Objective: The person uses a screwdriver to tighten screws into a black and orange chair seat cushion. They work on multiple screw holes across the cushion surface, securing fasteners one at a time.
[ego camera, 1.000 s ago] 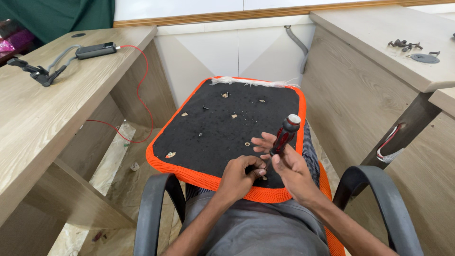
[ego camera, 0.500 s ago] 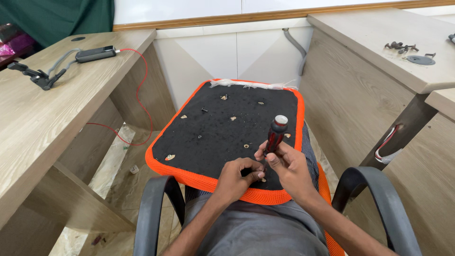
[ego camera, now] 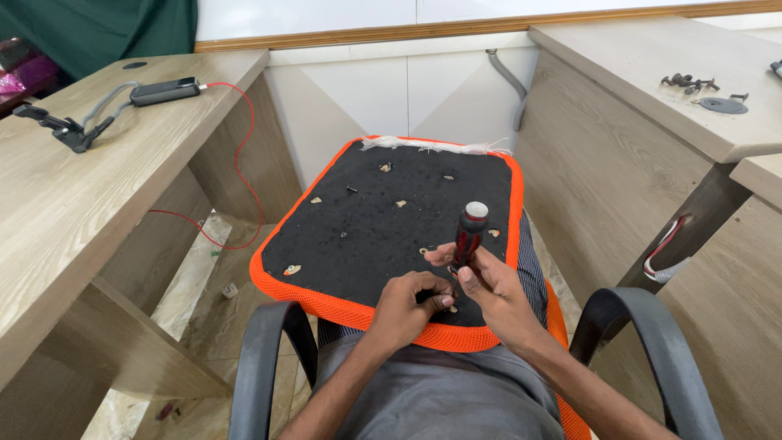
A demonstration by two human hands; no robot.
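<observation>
While the head view looks down on a seated person's lap, an upturned chair seat pad [ego camera: 391,228], black underneath with an orange mesh rim, lies across the knees. Right hand [ego camera: 497,297] is clenched round a screwdriver [ego camera: 468,238] with a red-and-black handle and pale cap, held near upright at about 5 o'clock on the pad, tip down at the black surface. Left hand [ego camera: 411,305] sits just beside it at 6 o'clock, fingers [ego camera: 436,293] curled and pinched near the screwdriver tip; whether they grasp a small part cannot be told. Small screws and metal tabs [ego camera: 385,167] are scattered over the pad. Black chair armrests [ego camera: 265,358] flank the lap. At 10 o'clock, a wooden desk [ego camera: 73,212] carries a grey device [ego camera: 163,91] with a red wire [ego camera: 240,163]. At 2 o'clock, a second desk [ego camera: 652,73] holds loose dark hardware [ego camera: 691,81]
</observation>
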